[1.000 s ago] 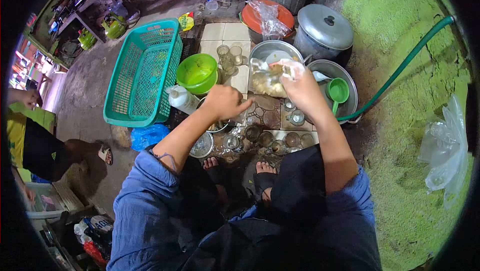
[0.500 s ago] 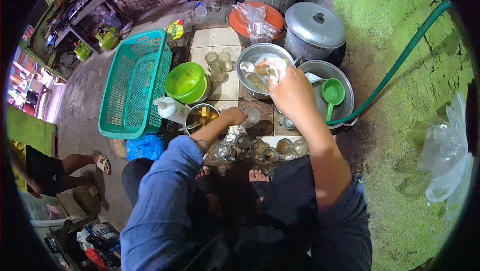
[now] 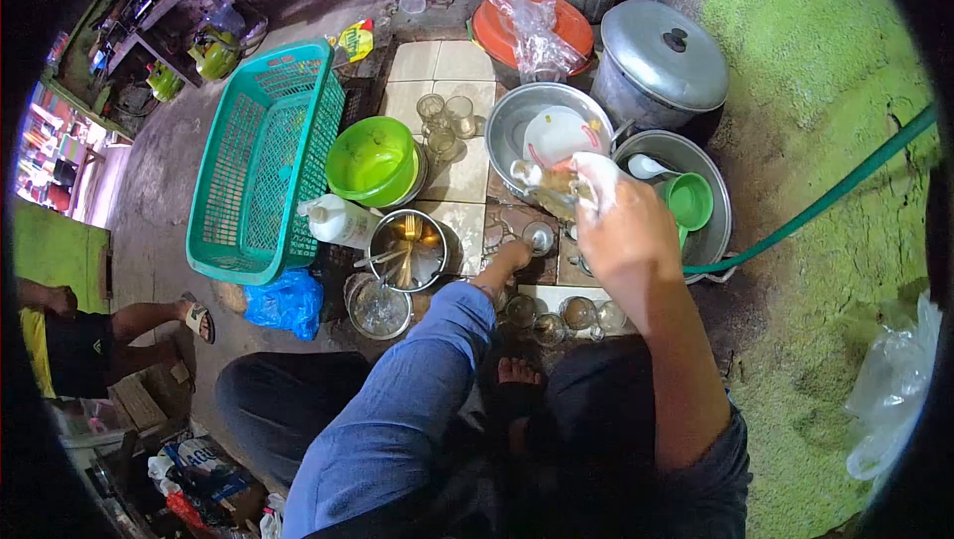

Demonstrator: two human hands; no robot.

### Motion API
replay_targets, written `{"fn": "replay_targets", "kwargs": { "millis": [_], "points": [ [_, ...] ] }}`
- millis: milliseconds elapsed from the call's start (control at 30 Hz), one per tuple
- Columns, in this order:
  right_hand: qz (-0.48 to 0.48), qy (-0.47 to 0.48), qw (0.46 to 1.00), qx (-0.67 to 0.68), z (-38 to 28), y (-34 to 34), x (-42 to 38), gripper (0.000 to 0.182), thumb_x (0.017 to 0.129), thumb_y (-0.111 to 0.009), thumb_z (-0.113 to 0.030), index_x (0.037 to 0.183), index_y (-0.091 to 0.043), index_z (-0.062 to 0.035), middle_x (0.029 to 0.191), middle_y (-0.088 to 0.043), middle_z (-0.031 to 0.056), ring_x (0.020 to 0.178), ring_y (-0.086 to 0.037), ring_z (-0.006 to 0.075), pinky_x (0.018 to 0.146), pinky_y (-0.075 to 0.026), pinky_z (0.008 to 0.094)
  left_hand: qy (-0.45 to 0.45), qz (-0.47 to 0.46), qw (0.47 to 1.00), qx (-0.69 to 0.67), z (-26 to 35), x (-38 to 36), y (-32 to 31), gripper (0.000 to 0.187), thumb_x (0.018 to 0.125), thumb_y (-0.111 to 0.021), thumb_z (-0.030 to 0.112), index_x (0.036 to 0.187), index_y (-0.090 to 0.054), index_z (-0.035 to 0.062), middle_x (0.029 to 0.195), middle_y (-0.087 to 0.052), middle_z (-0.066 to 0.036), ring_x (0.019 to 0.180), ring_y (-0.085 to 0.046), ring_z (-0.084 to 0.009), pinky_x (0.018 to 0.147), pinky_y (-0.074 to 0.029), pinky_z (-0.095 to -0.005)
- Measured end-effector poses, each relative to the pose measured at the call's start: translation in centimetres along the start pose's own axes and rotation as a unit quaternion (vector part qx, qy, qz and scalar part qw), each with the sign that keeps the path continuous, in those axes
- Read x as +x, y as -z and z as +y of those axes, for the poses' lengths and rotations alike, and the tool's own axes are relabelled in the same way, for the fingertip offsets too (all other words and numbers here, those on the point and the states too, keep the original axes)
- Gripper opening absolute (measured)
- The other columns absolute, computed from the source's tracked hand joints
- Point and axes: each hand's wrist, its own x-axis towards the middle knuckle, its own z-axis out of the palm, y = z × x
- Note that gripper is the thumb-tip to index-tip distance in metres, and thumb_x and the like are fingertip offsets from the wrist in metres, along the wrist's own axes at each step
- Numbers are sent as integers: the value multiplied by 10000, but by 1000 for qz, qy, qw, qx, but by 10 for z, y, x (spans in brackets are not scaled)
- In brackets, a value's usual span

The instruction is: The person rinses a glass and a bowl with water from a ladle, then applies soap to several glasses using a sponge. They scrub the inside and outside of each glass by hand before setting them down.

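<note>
My right hand (image 3: pixel 628 226) is closed on a white sudsy cloth (image 3: pixel 598 177) above the near rim of a metal basin (image 3: pixel 507 107), in which a white dish (image 3: pixel 561 137) lies. My left hand (image 3: pixel 511 259) reaches to the floor tiles, its fingers round or against a small glass (image 3: pixel 538 237); they are too small to tell exactly. Several glasses (image 3: pixel 578 313) stand in a row near my feet. To the left, a metal bowl (image 3: pixel 439 241) holds forks and spoons, with a clear round bowl (image 3: pixel 380 308) below it.
A teal basket (image 3: pixel 260 161), green bowls (image 3: pixel 369 160), a white bottle (image 3: pixel 340 221) and more glasses (image 3: pixel 460 116) stand left. At right are a pot with a green dipper (image 3: pixel 689 199), a lidded pot (image 3: pixel 664 54) and a green hose (image 3: pixel 835 199). Another person's leg (image 3: pixel 149 320) shows far left.
My left hand has moved right along the floor, by the glasses. My right hand with the cloth has drawn toward me from over the basin. The view has shifted.
</note>
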Motion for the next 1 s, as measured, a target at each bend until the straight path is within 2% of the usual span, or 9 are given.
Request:
{"fn": "replay_targets", "kwargs": {
  "millis": [233,433,533,700,733,767,833,900,1000],
  "points": [
    [56,62,991,-100,9,-19,3,322,768,-561,-75,1087,-587,-106,906,-626,164,842,-593,354,758,-467,427,51,-8,999,-12,35,-3,25,600,939,-226,412,1004,-634,-23,1108,-581,-252,1050,-544,-413,945,-389,-475],
    [99,142,979,-106,3,-29,4,353,738,-567,-5,1086,-580,-62,869,-617,156,808,-594,341,749,-470,418,-62,-4,994,89,35,-3,32,478,950,-272,308,1179,-453,-70,1138,-537,-298,1056,-528,-430,919,-410,-471],
    [72,118,982,-129,-16,-20,3,371,726,-564,17,1088,-578,-61,867,-616,161,814,-595,348,743,-472,425,-138,203,964,-104,-8,12,31,401,960,-282,258,1140,-411,-75,1092,-533,-321,995,-531,-453,860,-431,-474],
    [9,62,998,-14,-16,-19,8,361,726,-556,34,1071,-581,-68,864,-615,163,832,-598,353,730,-472,441,96,355,846,-386,-66,20,113,561,827,-529,266,1191,-305,-97,1003,-539,-340,968,-535,-456,864,-403,-458],
    [-3,70,998,5,-15,-21,9,356,729,-551,39,1066,-582,-72,870,-618,159,830,-598,353,733,-470,442,34,439,806,-395,-152,106,74,588,811,-545,223,1208,-281,-121,1005,-543,-333,968,-537,-450,854,-413,-439],
    [-8,73,997,12,-15,-22,9,354,731,-548,42,1063,-583,-75,874,-620,157,829,-597,353,734,-470,442,80,387,845,-361,-93,36,140,634,797,-557,207,1234,-262,-146,1054,-540,-338,1005,-530,-451,887,-400,-429],
    [-9,78,997,-4,-16,-23,6,359,736,-542,45,1063,-587,-95,902,-623,149,831,-597,348,740,-470,436,113,348,867,-337,-119,55,157,585,799,-562,229,1248,-352,-80,1086,-549,-315,1043,-551,-377,871,-422,-422],
    [-1,78,996,-35,-18,-20,3,367,739,-538,46,1066,-590,-113,928,-625,143,833,-597,344,745,-471,430,75,230,887,-393,-171,102,154,543,808,-609,245,1240,-370,18,878,-563,-130,820,-564,-223,629,-463,-373],
    [-104,4,974,-202,-13,-15,-1,380,747,-527,33,1071,-594,-155,987,-622,116,843,-596,333,754,-476,417,122,130,799,-574,-133,66,185,275,831,-603,325,1014,-495,150,756,-491,-14,704,-534,-172,570,-423,-305]
  ]
}}
